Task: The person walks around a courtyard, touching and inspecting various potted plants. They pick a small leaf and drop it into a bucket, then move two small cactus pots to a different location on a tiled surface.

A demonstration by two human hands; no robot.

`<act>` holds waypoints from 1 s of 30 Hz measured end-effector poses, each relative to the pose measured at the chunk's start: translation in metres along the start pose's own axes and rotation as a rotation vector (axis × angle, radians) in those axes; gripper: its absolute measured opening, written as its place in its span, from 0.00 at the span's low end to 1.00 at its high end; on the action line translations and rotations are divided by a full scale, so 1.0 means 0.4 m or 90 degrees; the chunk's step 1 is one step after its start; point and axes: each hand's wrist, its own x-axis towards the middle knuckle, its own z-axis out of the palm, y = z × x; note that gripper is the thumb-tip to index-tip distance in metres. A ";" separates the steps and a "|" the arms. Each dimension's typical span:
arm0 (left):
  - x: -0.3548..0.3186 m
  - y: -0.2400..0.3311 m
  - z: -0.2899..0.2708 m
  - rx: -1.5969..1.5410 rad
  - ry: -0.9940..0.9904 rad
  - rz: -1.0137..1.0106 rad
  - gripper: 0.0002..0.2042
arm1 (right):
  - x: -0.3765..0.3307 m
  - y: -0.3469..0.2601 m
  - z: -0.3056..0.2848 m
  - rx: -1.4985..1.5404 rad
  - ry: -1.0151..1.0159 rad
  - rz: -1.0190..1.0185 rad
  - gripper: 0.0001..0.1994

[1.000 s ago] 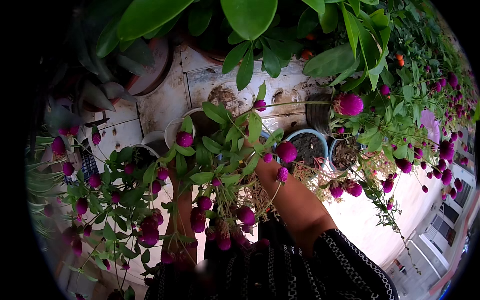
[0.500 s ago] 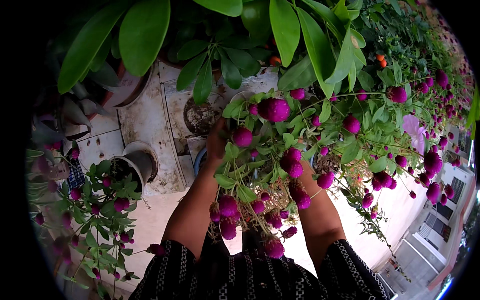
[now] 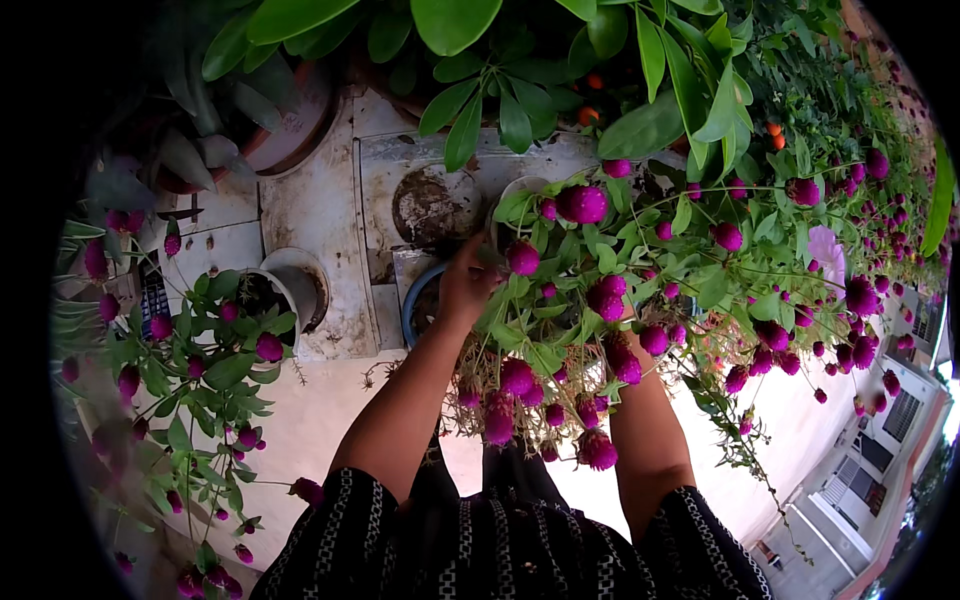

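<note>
A potted plant with round magenta flowers (image 3: pixel 516 377) and green leaves spreads between my arms. My left hand (image 3: pixel 466 288) is at its left side, fingers bent against a pale flower pot (image 3: pixel 506 212) that the leaves partly cover. Beside that hand, a blue round rim (image 3: pixel 411 308) shows low on the ledge. My right forearm (image 3: pixel 648 430) reaches up into the flowers on the right. Leaves and blooms hide nearly all of that hand, so its fingers and what they touch cannot be made out.
The stained white ledge (image 3: pixel 310 215) carries a round dirt mark (image 3: pixel 433 204). On the left stand a tipped grey-white pot (image 3: pixel 302 288) with trailing magenta flowers and a reddish-brown pot (image 3: pixel 300 130). Broad green leaves (image 3: pixel 455 20) overhang the far side. Dense flowering plants (image 3: pixel 860 230) crowd the right.
The view has shifted, so the ledge sits higher and further right. The flowers and my left hand have come slightly nearer relative to the dirt mark. More of the pale pot's rim shows.
</note>
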 end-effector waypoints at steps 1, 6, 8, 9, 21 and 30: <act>-0.037 -0.002 -0.028 -0.158 -0.023 -0.024 0.23 | -0.025 0.007 -0.023 -0.006 0.003 0.004 0.18; -0.300 -0.006 -0.253 -0.280 0.177 -0.261 0.17 | -0.291 0.004 0.030 -0.405 0.150 0.043 0.12; -0.412 0.006 -0.369 -0.375 0.271 -0.288 0.16 | -0.392 0.054 0.087 -0.373 -0.023 0.093 0.10; -0.471 -0.001 -0.435 -0.394 0.324 -0.282 0.16 | -0.438 0.091 0.133 -0.366 -0.035 0.156 0.09; -0.569 -0.124 -0.865 -0.598 0.425 -0.032 0.22 | -0.279 0.487 0.838 -0.760 -0.366 0.003 0.12; -0.459 -0.109 -0.812 -0.572 0.371 -0.067 0.22 | -0.272 0.515 0.839 -0.743 -0.257 -0.179 0.08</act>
